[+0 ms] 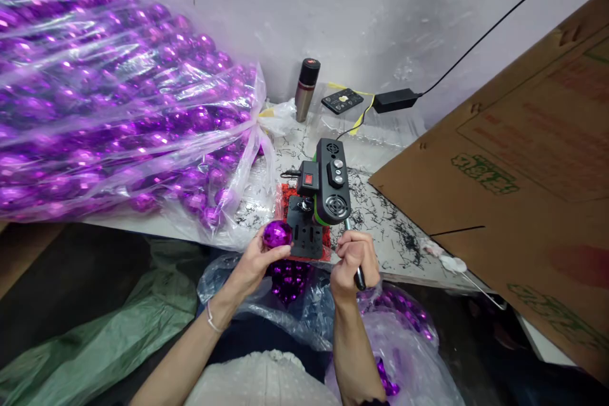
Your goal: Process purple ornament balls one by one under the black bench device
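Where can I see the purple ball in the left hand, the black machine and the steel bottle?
Purple ball (277, 235), head view: its shiny side.
Black machine (333, 179), head view: its button panel.
Steel bottle (305, 95), head view: its metal body.

white table (297, 143), on it black scraps (410, 247), flask (306, 92), bagged purple baubles (143, 120)

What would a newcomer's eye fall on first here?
Probably the big clear bag of shiny purple balls on the left, then the cardboard box filling the right side. Between them, a black machine stands on the table, the left hand holding a single purple ball beside its base and the right hand gripping a black-ended handle.
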The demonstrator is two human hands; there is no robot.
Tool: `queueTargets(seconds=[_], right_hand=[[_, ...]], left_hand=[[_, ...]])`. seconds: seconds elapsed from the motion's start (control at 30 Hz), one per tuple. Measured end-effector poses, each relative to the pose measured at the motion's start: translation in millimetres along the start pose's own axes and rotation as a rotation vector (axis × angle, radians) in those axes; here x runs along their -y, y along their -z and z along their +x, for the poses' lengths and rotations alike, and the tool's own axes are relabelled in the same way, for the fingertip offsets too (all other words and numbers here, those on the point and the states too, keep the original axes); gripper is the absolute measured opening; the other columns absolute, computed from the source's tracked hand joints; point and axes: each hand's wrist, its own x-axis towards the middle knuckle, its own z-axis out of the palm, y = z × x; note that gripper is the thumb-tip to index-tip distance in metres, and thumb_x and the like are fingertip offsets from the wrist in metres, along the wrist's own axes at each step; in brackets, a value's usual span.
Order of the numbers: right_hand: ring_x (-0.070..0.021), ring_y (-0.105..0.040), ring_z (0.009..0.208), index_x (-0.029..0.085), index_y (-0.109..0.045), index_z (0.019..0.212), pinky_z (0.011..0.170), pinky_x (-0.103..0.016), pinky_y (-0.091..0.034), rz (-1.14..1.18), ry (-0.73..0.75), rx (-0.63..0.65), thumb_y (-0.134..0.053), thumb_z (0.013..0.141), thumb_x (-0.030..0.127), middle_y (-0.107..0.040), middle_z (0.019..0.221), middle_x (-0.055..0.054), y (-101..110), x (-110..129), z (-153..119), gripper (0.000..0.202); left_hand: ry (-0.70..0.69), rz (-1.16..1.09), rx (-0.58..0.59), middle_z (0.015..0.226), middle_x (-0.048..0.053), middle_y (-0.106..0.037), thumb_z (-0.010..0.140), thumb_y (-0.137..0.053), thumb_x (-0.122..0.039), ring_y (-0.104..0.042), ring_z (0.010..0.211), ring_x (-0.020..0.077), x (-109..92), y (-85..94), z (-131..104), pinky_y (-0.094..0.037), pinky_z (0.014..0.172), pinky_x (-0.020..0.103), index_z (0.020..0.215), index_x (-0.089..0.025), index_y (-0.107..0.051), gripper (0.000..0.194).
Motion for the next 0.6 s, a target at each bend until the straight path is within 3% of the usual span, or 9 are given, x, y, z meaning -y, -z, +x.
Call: queueTargets(seconds=[0.2,0.43,0.6], right_hand=[[-0.0154,-0.063,0.067,0.024,-0.055,0.071,0.062,-0.031,-0.047,-0.007,0.005,0.015,-0.048,0.108,0.017,-0.055,0.066,0.002,2,3,6,0.038],[-0.0146,-0.061,0.066,0.024,-0.056,0.073,0.061,-0.031,-0.046,-0.015,0.038,0.031,-0.048,0.106,0.014,-0.059,0.068,0.002,2,3,5,0.036],[-0.0146,-0.062,0.067,0.023,-0.056,0.074,0.063,-0.031,-0.046,-0.026,0.043,0.046,-0.047,0.106,0.013,-0.06,0.071,0.002,3,2,3,0.035]], left_hand=[[-0.192,0.284,-0.06,0.125,0.011,-0.076,0.079,-0.087,-0.056,-0.075,0.115,0.028,40,-3.8,30,-0.058,0.108,0.043,0.144,-0.02,-0.058,0.079],[-0.301,0.551,-0.11,0.133,0.012,-0.076,0.097,-0.065,-0.063,-0.071,0.125,0.0294,42,8.5,57,-0.055,0.113,0.043,0.143,-0.02,-0.064,0.062],[-0.364,0.678,-0.114,0.135,0.012,-0.075,0.101,-0.064,-0.061,-0.068,0.128,0.0308,50,11.5,66,-0.051,0.115,0.046,0.143,-0.022,-0.069,0.058]])
